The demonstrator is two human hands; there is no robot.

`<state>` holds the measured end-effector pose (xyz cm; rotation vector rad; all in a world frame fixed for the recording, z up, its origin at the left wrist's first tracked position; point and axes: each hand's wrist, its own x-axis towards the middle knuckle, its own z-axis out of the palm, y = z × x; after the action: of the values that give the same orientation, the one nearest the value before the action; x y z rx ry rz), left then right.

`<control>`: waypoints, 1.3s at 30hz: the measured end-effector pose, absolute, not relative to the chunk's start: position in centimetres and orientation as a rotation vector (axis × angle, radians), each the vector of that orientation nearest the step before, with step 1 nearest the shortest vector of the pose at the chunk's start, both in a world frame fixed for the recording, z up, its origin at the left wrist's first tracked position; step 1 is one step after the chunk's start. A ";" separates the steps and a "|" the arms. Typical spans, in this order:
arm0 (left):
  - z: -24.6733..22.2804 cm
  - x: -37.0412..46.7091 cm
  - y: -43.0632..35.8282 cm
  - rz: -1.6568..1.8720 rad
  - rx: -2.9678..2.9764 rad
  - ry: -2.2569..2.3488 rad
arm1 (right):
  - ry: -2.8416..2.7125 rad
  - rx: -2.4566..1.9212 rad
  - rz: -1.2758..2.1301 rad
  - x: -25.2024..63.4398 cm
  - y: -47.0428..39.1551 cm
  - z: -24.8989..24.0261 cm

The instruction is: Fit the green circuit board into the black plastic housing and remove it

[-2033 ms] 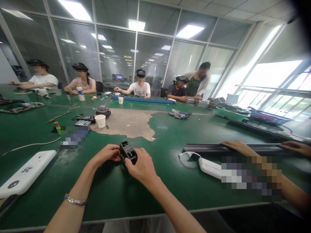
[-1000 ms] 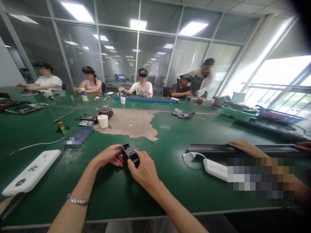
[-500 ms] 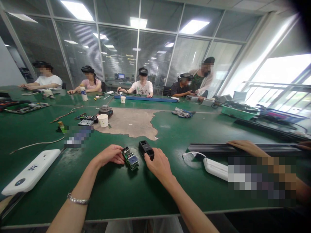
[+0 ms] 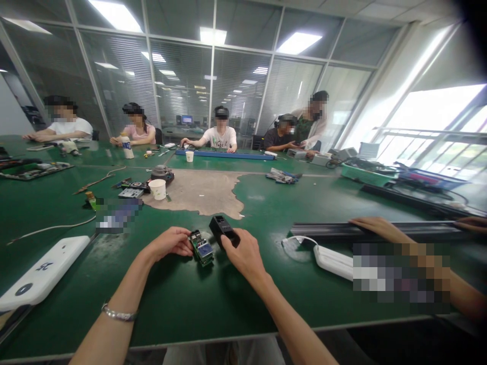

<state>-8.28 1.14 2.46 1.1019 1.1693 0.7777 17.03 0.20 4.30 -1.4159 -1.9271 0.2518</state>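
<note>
My left hand [image 4: 174, 243] is closed on the left edge of a small green circuit board [image 4: 203, 251] that has a bluish square part on top. Just to the right, my right hand [image 4: 242, 249] grips a black plastic housing [image 4: 220, 228], thumb on its upper face and the other fingers mostly hidden behind it. Board and housing are apart, with a narrow gap between them, over the green table [image 4: 171, 314].
White power bank-like device [image 4: 45, 271] at left, paper cup [image 4: 157, 189] on a brown patch ahead. At right, another person's hand [image 4: 380, 228] rests on a dark metal rail [image 4: 323, 230], near a white device [image 4: 333, 262]. Several people sit across the table.
My right hand has tilted the black housing and brought it slightly left, closer to the board. The whole view has shifted a little.
</note>
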 end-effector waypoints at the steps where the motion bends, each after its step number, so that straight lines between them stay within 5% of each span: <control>1: 2.5 -8.3 1.1 0.778 1.104 1.162 | -1.927 -1.377 0.272 16.7 0.0 4.8; 39: 2.9 -8.9 0.7 0.733 1.144 1.221 | -2.113 -1.415 0.222 12.1 -3.6 4.2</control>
<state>-8.89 0.69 2.92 1.1438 1.2206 0.7334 12.05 -3.57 4.16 -1.4146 -2.1128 0.2224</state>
